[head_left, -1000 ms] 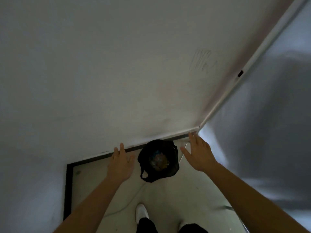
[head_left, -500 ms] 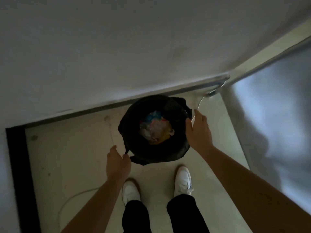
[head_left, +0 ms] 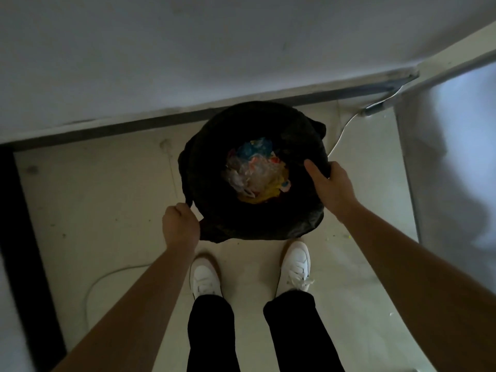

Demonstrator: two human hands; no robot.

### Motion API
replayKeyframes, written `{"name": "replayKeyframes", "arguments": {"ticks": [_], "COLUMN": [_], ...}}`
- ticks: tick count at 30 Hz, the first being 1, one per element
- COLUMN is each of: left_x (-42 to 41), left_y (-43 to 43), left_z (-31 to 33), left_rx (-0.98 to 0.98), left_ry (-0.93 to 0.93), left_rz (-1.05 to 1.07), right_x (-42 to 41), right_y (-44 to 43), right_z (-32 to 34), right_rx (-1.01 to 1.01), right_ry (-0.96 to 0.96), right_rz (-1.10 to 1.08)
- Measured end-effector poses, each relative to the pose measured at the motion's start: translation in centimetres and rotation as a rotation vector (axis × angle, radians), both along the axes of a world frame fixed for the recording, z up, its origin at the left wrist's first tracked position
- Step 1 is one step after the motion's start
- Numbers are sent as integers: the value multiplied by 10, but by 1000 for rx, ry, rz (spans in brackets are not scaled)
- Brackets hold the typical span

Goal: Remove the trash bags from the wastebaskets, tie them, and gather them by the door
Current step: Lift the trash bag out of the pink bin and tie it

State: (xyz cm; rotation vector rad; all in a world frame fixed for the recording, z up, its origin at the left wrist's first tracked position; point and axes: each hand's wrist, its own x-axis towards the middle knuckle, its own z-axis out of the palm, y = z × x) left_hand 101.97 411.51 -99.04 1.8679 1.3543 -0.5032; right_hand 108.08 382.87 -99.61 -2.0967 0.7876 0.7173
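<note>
Nearest to you, your two legs in dark trousers (head_left: 292, 331) descend to white shoes (head_left: 294, 264) planted side by side on the pale floor (head_left: 94, 210). Both bare forearms reach forward and down from the lower corners of the view, converging on the wastebasket.

Your left hand (head_left: 180, 226) is curled into a fist at the near-left edge of the black trash bag (head_left: 257, 218); its grip is pressed together, pinching a gathered fold of the bag's edge. Your right hand (head_left: 331, 187) lies over the right side of the rim, thumb inside the opening and fingers wrapped outside, its grip closed around the bag's edge there.

The bag sits in the wastebasket, its mouth open, directly ahead of your shoes and just beside the far wall. Crumpled rubbish (head_left: 256, 170), clear, blue and yellow, lies at the bottom.

A thin white cable (head_left: 341, 135) runs along the floor behind the bag toward the far right corner. A dark baseboard (head_left: 134, 124) borders the floor where it meets the white wall (head_left: 188, 49). A pale panel (head_left: 451, 157) rises on the right.
</note>
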Motion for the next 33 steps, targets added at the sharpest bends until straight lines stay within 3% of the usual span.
{"name": "replayKeyframes", "arguments": {"ticks": [3, 5, 7, 10, 12, 15, 18, 21, 26, 30, 33], "left_x": [6, 13, 25, 48, 63, 79, 88, 88, 80, 76, 76], "left_y": [8, 13, 15, 9, -4, -31, -49, -52, -42, -42, -44], "left_z": [9, 16, 26, 55, 75, 104, 126, 134, 140, 147, 153], "left_rx": [76, 89, -115, -600, -816, -908, -968, -929, -806, -631, -559], "left_ry": [-17, -15, -15, -155, -258, -422, -548, -590, -575, -515, -485], "left_rz": [89, 222, 475, 715, 562, 162, -52, -81, -98, -108, -107], "right_x": [0, 3, 6, 9, 9, 6, 6, 13, 31, 30, 30], "right_y": [0, -2, -4, -9, -11, -13, -11, -11, -9, -12, -14], "right_z": [-2, -5, -4, 0, 5, 7, 11, 18, 30, 47, 59], "right_rx": [93, 84, 21, 7, 99, 184, 137, 122, 122, 164, 194], "right_ry": [5, -2, -19, -8, 17, -14, -79, -131, -56, -139, -52], "right_rz": [-215, -207, -141, -178, -257, -246, -266, -388, -391, -266, -79]}}
